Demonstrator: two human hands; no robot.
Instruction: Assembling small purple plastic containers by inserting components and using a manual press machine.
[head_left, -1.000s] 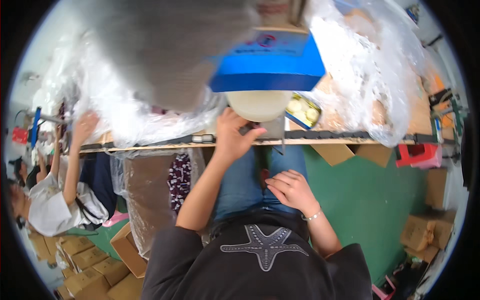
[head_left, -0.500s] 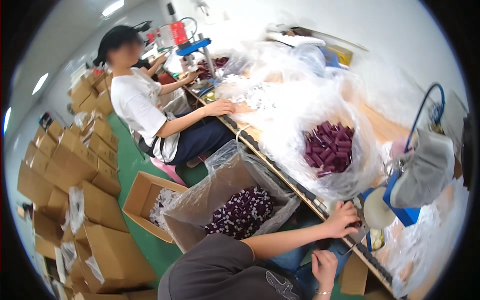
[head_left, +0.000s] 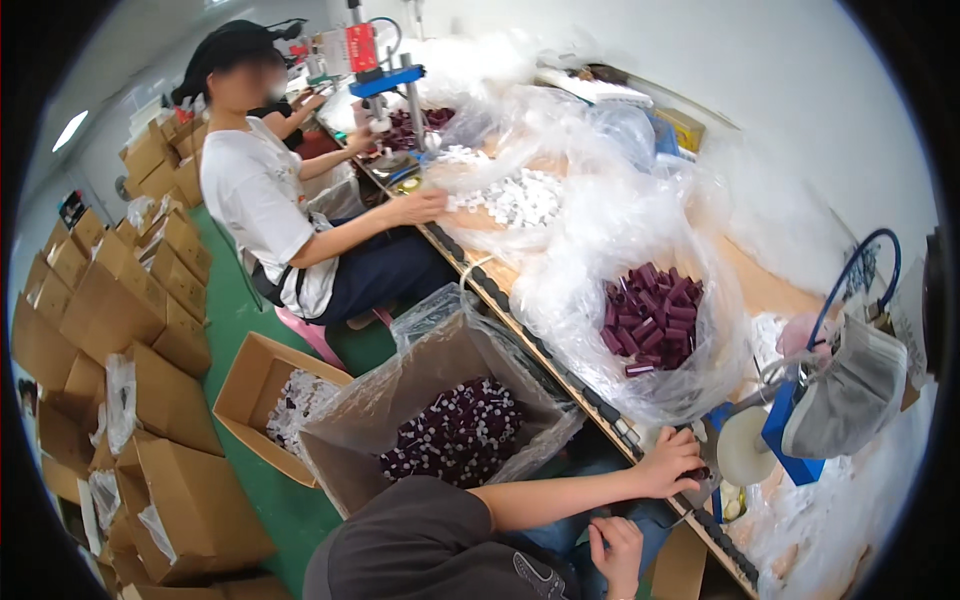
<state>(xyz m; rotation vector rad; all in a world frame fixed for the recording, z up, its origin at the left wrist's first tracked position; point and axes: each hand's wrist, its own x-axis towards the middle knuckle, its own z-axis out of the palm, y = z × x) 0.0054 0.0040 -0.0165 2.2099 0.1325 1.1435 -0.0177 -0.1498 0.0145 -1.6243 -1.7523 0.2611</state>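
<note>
Clock directions were read from the left hand, with 12 o'clock toward the upper edge of the view. The left hand (head_left: 672, 465) was positioned at the front edge of the pale wooden workbench (head_left: 765, 272), fingers bent over a small dark maroon piece (head_left: 702, 474). Whether the fingers were clamped on the piece could not be determined. The piece was located beside the base of the blue metal press (head_left: 793, 440); the press's round off-white disc (head_left: 745, 447) stood at 3 o'clock, with a grey cloth cover (head_left: 845, 395) beyond it.

The right hand (head_left: 617, 545) was at 7 o'clock, below bench level, its fingers curled and thumb apart from them; its contents could not be determined.

A heap of maroon tubular pieces (head_left: 652, 318) lay at 12 o'clock on clear plastic sheeting (head_left: 560, 310). A pile of small white pieces (head_left: 520, 197) lay at 11 o'clock. A large plastic-lined brown carton (head_left: 345, 445) at 9 o'clock contained maroon-and-white pieces (head_left: 455, 435). A co-worker in a white shirt (head_left: 255, 195) sat at 10 o'clock.
</note>
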